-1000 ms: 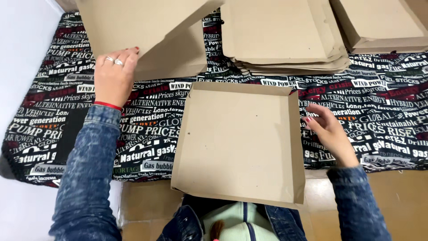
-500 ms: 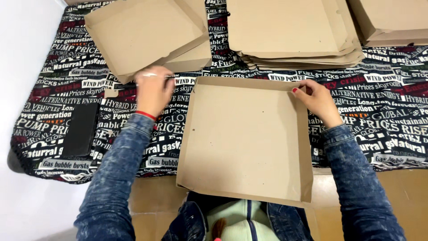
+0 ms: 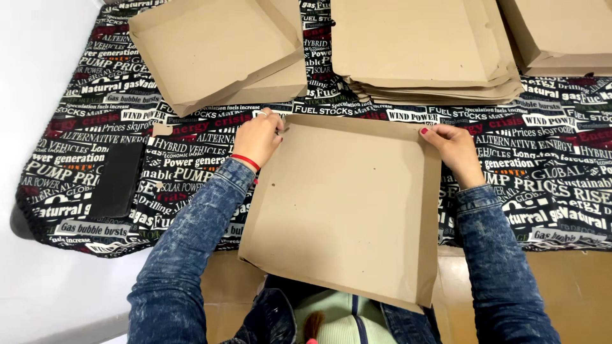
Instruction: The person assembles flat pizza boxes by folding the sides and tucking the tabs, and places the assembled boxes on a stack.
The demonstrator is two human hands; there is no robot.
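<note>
Item: box blank [image 3: 347,210], brown cardboard, flat-bottomed, side walls partly folded up. Location: near middle of the table, far edge on the printed cloth [image 3: 95,121], near edge overhanging towards the person's lap.

Left hand [image 3: 258,137]: closed on the far-left corner of the blank, fingers curled over the wall fold; thumb position hidden.
Right hand [image 3: 454,148]: pinched on the far-right corner, fingers together on the upright flap.

Nearby stock:
- Folded box [image 3: 220,51], far left, lying tilted, just beyond the left hand.
- Stack of flat blanks [image 3: 424,51], far middle, edges uneven.
- Further boxes [image 3: 561,32], far right, partly cut off by the view.
- Dark flat object [image 3: 118,178], left on the cloth, kind cannot be told.

Risks, as judged:
- Overhang: much of the blank has no support beneath; a downward press at the far corners could tip the near edge or slide it off.
- Corner folds: uneven pull between hands could crease a wall off its score line or tear a tab.
- Crowding: the folded box sits close to the left hand; an outward elbow or wrist move could knock it.
- Cloth: loose cover could bunch under a sliding blank.
</note>
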